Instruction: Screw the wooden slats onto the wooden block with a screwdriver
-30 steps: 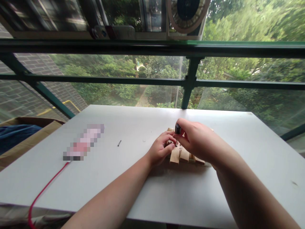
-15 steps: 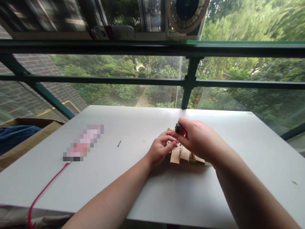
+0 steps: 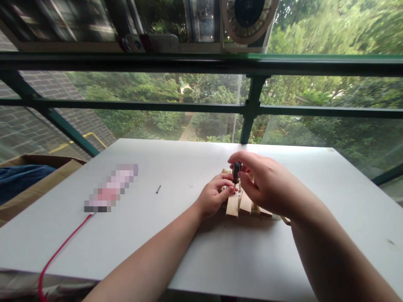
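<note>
A small screwdriver (image 3: 236,173) with a black handle stands upright, its thin shaft pointing down at a pale wooden slat (image 3: 232,206). My right hand (image 3: 267,180) is around the handle from the right, its fingers loosened and the index finger raised over the top. From the left, my left hand (image 3: 215,193) grips the slatted wooden piece, with thumb and fingertips close around the shaft's lower end. Whether a screw sits under the tip is hidden by those fingers. Another slat (image 3: 245,204) lies beside the first; my right hand covers part of the piece.
On the white table (image 3: 141,239) lies a small dark screw (image 3: 158,189), left of my hands. Farther left is a blurred-out pinkish object (image 3: 110,188) with a red cable (image 3: 61,247). A cardboard box (image 3: 67,167) holding blue cloth stands beyond the left edge; a green railing (image 3: 201,107) runs behind.
My right hand's fingers have loosened and spread around the screwdriver handle, showing more of it. My left hand keeps its place on the wooden piece.
</note>
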### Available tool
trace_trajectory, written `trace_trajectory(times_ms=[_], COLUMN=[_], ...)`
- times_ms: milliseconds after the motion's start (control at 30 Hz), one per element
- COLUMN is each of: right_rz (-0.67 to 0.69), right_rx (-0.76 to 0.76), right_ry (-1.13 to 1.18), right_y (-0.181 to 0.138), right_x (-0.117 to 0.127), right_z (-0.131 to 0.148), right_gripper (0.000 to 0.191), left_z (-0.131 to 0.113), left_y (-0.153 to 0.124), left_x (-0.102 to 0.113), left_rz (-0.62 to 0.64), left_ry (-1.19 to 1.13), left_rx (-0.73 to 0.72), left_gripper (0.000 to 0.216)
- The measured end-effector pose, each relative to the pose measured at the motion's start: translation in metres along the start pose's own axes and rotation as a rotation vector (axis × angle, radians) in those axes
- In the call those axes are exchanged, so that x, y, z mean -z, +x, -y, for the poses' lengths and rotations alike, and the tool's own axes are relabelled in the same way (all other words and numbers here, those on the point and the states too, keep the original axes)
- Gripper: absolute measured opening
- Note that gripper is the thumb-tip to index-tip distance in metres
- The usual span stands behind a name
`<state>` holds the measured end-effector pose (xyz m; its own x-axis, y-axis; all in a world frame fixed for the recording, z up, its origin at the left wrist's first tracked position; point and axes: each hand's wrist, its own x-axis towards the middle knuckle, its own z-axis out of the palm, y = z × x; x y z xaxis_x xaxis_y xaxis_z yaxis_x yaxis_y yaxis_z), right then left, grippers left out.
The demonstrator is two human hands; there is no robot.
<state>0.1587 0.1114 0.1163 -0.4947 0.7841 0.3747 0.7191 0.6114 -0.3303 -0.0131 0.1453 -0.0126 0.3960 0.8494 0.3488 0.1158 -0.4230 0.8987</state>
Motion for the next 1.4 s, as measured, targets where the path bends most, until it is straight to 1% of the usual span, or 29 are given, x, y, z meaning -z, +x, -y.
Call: trace_trajectory(times_ms=[100, 233, 433, 500, 633, 900, 1133, 1400], right_rz=[0.001, -0.030, -0.034, -0.034, -0.037, -0.011, -0.012, -0.016], right_rx=[0.014, -0.018, -0.069, -0.087, -0.105, -0.186, -0.211, -0.228], right_ry=[0.011, 0.012, 0.011, 0.003, -0.015, -0.041, -0.063, -0.085], right_y=[0.0006, 0.0007, 0.0024, 0.0031, 0.0036, 0.0046, 0.0049, 0.0042], right_x=[0.0008, -0.0014, -0.0017, -0.0015, -0.0021, -0.0058, -0.0066, -0.0074], right_z=[-0.0009, -0.0025, -0.0027, -0.0031, -0.0038, -0.0035, -0.0047, -0.0027], right_gripper=[0.029, 0.027, 0.009, 0.006, 0.011, 0.031, 0.034, 0.037], left_z=[0.0014, 0.0027, 0.0028, 0.0027, 0.0026, 0.0044, 0.0038, 0.0030], left_y=[-0.0004, -0.0007, -0.0011, -0.0013, -0.0015, -0.0021, -0.0029, -0.0049], left_x=[0.0002, -0.0002, -0.0018, -0.0020, -0.0017, -0.0036, -0.0030, -0.0011], left_rz=[-0.003, -0.014, -0.006, 0.001, 0.014, 0.001, 0.003, 0.017], left_ry=[0.004, -0.016, -0.049, -0.051, -0.043, -0.047, -0.041, -0.067], left_rx=[0.001, 0.015, 0.013, 0.013, 0.031, 0.027, 0.029, 0.076], left_gripper=[0.024, 0.023, 0.024, 0.024, 0.025, 0.026, 0.027, 0.027])
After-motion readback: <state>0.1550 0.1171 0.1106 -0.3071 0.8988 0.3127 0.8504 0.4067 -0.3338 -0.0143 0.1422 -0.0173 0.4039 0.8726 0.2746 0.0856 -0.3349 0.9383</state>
